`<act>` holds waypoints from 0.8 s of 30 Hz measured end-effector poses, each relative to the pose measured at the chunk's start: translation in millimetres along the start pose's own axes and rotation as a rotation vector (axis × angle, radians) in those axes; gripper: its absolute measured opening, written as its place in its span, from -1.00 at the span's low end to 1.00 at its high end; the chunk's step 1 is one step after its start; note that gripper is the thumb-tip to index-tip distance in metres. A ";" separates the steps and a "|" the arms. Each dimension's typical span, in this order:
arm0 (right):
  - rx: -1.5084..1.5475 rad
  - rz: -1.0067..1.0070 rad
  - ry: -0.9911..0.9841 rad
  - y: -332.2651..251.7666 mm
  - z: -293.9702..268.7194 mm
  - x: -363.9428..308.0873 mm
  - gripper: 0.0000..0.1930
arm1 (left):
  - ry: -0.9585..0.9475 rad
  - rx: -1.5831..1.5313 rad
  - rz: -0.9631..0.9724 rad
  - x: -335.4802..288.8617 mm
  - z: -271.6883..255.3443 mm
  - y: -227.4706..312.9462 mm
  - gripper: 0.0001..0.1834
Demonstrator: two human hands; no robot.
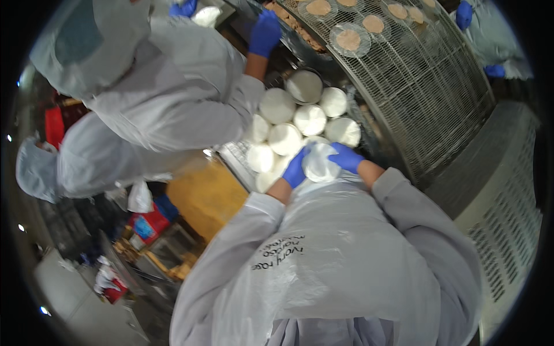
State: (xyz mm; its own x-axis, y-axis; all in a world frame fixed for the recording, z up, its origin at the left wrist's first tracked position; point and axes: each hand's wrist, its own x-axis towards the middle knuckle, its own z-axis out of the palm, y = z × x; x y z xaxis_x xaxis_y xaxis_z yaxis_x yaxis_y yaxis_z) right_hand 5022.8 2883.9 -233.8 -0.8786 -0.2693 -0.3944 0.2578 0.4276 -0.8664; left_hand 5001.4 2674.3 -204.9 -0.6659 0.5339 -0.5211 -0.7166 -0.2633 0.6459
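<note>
Both gloved hands on one white round container, held above the stack.

Left hand [296,170] and right hand [347,157], in blue gloves, grip a white round container [319,163] from either side, fingers curled around its rim. It sits just below a cluster of similar white containers [297,115]. Beyond, a wire mesh conveyor [415,86] carries round brown patties [348,40]. A co-worker's gloved hand [264,32] reaches nearby.
</note>
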 end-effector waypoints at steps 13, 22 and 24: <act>-0.182 0.164 0.362 -22.4 -15.3 66.9 -0.32 | 0.467 0.481 0.082 6.5 -45.2 27.6 -0.31; -0.828 0.045 0.440 -53.6 -25.7 31.0 -0.05 | 0.669 1.349 0.423 -12.2 -114.6 0.1 -0.13; -0.860 0.057 0.402 -59.1 -13.5 16.5 -0.03 | 0.631 1.544 0.480 -23.0 -122.0 -5.2 -0.15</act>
State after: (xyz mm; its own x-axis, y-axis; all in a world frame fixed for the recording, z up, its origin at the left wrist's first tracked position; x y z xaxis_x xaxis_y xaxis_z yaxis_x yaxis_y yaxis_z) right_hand 4987.7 2865.9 -185.0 -0.9877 0.0206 -0.1552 0.0616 0.9626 -0.2639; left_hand 4995.1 2565.3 -264.4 -0.9845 0.1750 -0.0157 0.1445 0.8575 0.4937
